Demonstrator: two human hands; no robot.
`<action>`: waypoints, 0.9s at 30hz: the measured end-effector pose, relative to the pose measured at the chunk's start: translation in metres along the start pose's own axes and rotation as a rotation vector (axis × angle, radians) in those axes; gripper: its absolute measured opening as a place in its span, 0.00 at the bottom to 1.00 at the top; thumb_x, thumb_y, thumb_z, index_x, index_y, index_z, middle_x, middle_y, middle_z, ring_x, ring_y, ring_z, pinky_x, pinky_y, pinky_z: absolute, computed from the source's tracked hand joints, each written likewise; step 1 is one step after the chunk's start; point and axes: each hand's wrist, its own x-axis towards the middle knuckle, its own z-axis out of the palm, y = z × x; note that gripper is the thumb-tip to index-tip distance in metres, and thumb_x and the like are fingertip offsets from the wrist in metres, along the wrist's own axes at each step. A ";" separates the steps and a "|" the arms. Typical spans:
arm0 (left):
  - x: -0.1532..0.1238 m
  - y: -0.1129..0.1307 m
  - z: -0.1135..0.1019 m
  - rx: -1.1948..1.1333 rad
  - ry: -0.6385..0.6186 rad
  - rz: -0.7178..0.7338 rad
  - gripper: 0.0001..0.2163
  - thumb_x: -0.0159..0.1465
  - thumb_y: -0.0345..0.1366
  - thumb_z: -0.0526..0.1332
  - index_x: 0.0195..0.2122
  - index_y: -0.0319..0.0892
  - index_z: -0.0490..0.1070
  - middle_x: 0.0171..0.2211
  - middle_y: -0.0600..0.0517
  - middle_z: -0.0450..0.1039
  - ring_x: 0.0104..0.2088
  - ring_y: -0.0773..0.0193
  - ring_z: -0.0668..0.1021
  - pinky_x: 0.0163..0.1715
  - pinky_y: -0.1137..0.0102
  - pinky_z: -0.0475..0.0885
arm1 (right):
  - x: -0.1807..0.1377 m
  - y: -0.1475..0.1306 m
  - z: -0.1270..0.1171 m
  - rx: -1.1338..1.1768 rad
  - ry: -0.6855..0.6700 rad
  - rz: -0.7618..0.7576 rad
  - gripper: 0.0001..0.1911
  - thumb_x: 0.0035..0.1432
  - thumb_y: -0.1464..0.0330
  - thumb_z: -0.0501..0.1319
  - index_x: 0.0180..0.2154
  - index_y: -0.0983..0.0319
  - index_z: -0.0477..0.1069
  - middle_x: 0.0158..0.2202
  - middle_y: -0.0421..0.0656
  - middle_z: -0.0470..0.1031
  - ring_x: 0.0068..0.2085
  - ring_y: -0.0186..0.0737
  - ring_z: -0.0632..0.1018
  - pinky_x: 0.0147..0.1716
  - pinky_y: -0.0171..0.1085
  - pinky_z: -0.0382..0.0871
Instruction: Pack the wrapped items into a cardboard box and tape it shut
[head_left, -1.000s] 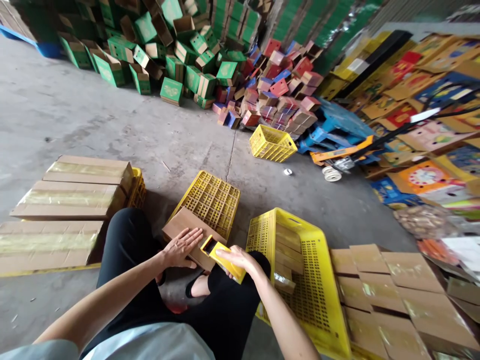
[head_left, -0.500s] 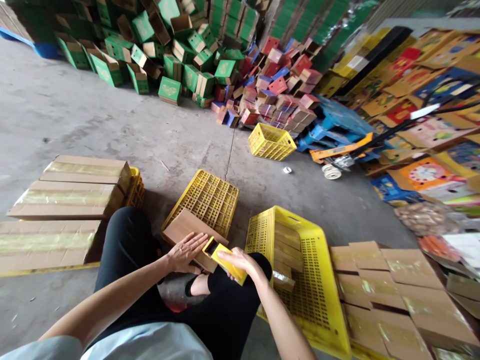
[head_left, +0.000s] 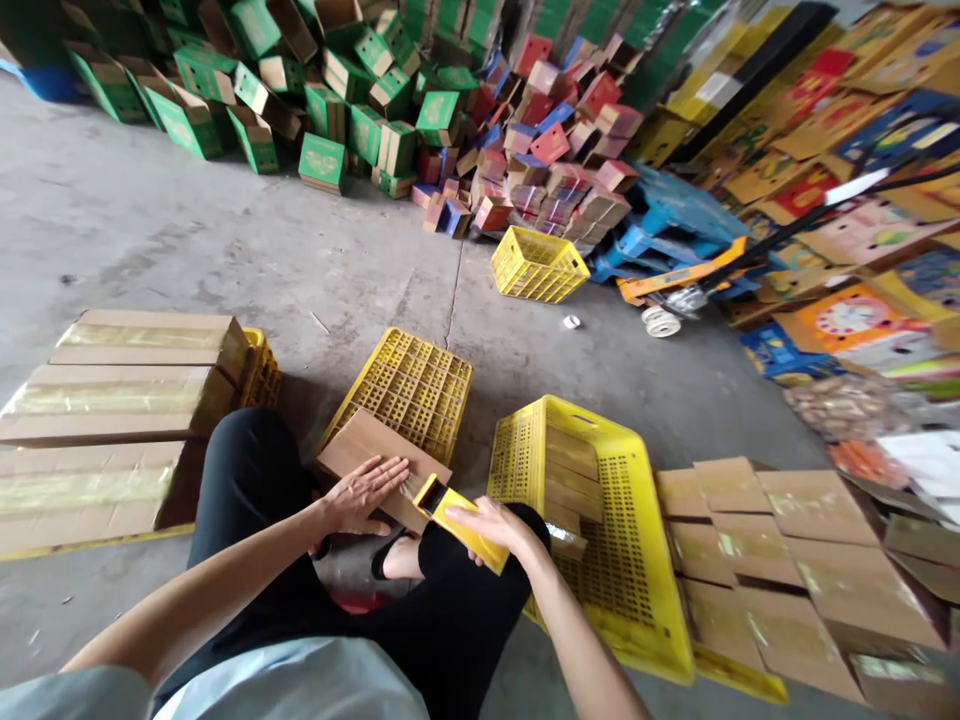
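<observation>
Centrally: upturned yellow perforated plastic crate (head_left: pixel 409 385) on the grey concrete floor (head_left: pixel 225 260).
- Flat brown cardboard box (head_left: pixel 360 445): lies on the crate's near corner.
- Left hand (head_left: pixel 365 492): fingers spread, palm pressed flat on the box.
- Right hand (head_left: pixel 495 522): closed round a yellow handheld tape dispenser (head_left: pixel 450 505), whose head touches the box's near end.
- Right of the crate: tilted yellow plastic basket (head_left: pixel 637 560) holding folded cartons.
- Left of the crate: stacked taped brown cartons (head_left: pixel 112 400).
- Beyond the crate: small white tape roll (head_left: pixel 571 322).

No legible text, label or number anywhere.
</observation>
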 end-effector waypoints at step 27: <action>0.007 0.014 0.005 0.055 0.028 0.061 0.54 0.68 0.72 0.49 0.79 0.39 0.24 0.79 0.38 0.44 0.76 0.42 0.57 0.74 0.53 0.50 | -0.006 -0.002 0.017 0.077 0.023 -0.084 0.23 0.70 0.51 0.62 0.33 0.64 0.75 0.23 0.51 0.78 0.22 0.43 0.80 0.18 0.34 0.75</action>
